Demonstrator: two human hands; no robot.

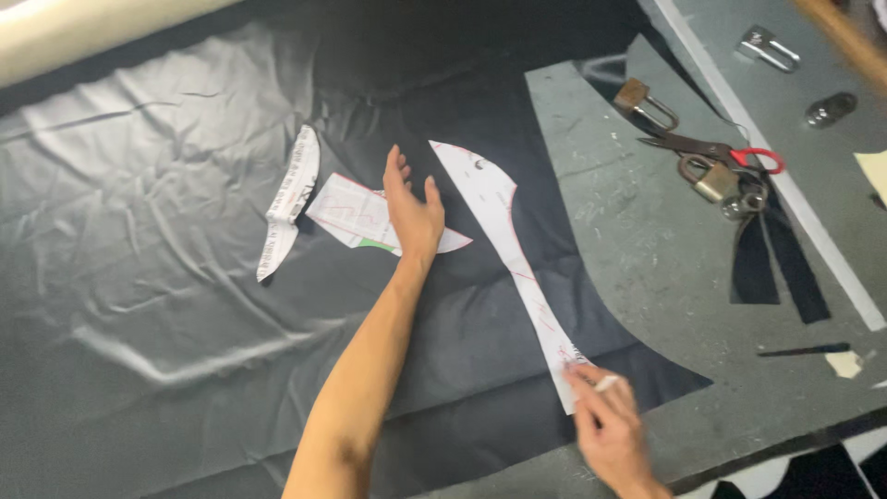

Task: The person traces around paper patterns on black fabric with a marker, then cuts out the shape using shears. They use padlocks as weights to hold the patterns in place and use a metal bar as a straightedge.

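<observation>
My left hand [410, 209] lies flat, fingers apart, pressing a white paper pattern piece [351, 216] onto the black fabric [166, 277]. My right hand [610, 432] holds a small white piece of chalk [607, 382] at the lower end of a long curved paper pattern piece [506, 242], which lies on the fabric near its cut edge. A third narrow paper piece [291, 199] lies to the left of my left hand.
On the grey table [665, 277] at the right lie red-handled scissors [716, 150], two padlocks [710, 177], a metal clip [767, 46], black fabric strips [776, 268] and a dark pencil-like stick [802, 350]. A cream roll [83, 32] runs along the top left.
</observation>
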